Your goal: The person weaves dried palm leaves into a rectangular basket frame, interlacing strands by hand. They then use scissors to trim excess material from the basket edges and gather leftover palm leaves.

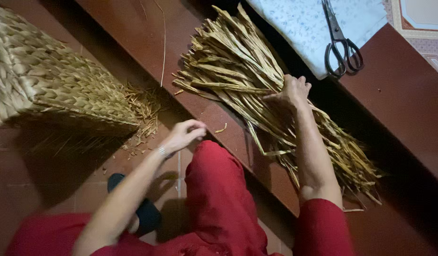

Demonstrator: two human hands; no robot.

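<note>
Right hand (293,91) is resting with fingers curled into the bundle of dried straw (257,90) on the step; left hand (183,134) is hovering beside the woven basket (53,80), fingertips pinched, contents indiscernible. Loose strands are liable to slide off.

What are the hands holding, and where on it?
The right hand grips the bundle of dried straw strips around its middle. The left hand hangs over the floor with fingers curled; whether it pinches anything cannot be told.
</note>
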